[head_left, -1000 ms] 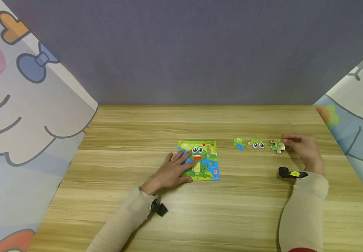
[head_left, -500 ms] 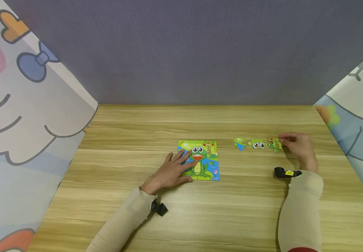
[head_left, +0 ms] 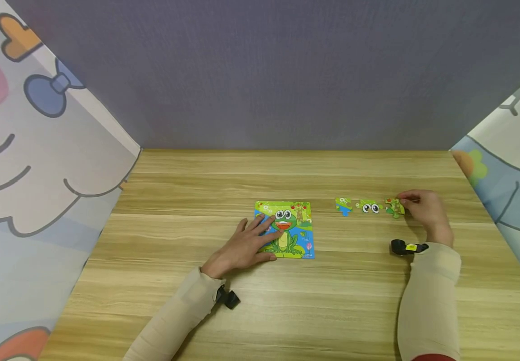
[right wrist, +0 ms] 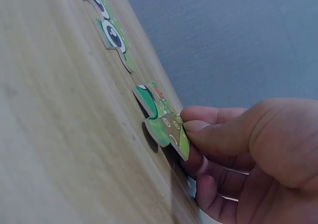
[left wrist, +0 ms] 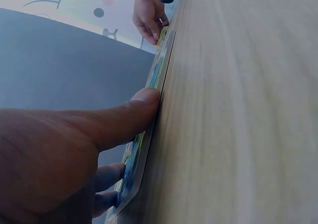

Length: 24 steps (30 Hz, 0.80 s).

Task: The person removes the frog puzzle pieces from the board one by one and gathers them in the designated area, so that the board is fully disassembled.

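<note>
Frog puzzle board on the table; over its left side the left hand lies spread, unclenched. Right of the board, in order: flower piece, eyes piece and tree piece, the last pinched by the right hand. Step in hand, apparently: aligning the row. Whether the tree piece touches the table is unclear; the next move probably calls for levelling it.

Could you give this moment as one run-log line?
left hand: rests on frog board | right hand: pinches tree piece | to its left: eyes piece, then blue-green piece
</note>
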### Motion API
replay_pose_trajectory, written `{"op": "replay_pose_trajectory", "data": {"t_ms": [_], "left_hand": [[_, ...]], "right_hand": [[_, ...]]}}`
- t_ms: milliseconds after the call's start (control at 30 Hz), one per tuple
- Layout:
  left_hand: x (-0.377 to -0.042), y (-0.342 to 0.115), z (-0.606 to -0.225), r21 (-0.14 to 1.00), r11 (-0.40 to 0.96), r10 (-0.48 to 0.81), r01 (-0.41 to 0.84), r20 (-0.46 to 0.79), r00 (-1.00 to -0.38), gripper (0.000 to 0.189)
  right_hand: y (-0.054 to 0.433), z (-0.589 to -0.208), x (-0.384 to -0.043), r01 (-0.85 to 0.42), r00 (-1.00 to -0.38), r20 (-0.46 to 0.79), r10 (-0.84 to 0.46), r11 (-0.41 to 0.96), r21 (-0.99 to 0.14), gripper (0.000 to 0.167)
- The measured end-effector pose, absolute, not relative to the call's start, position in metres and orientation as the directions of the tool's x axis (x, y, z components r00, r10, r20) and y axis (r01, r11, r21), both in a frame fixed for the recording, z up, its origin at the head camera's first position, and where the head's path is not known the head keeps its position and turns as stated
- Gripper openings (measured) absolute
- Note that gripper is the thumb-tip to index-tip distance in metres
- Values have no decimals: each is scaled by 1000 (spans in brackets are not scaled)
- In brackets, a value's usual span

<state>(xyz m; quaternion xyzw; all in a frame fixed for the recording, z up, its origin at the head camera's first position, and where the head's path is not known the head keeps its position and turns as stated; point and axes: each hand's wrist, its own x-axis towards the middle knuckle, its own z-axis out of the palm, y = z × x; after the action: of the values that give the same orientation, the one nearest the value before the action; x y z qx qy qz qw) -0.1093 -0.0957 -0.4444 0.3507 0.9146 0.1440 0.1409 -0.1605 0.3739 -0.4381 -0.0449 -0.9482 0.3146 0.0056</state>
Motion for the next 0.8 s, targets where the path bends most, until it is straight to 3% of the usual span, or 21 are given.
{"op": "replay_pose_trajectory", "data": {"t_ms": [300, 800], "left_hand": [[-109, -96, -445, 363, 711, 684, 603, -156, -712, 64], [-109, -96, -444, 371, 707, 685, 602, -151, -712, 65]], "right_hand": [[371, -437, -162, 80, -996, -11, 89, 835, -545, 22], [369, -430, -160, 123, -992, -83, 93, 820, -559, 33]]}}
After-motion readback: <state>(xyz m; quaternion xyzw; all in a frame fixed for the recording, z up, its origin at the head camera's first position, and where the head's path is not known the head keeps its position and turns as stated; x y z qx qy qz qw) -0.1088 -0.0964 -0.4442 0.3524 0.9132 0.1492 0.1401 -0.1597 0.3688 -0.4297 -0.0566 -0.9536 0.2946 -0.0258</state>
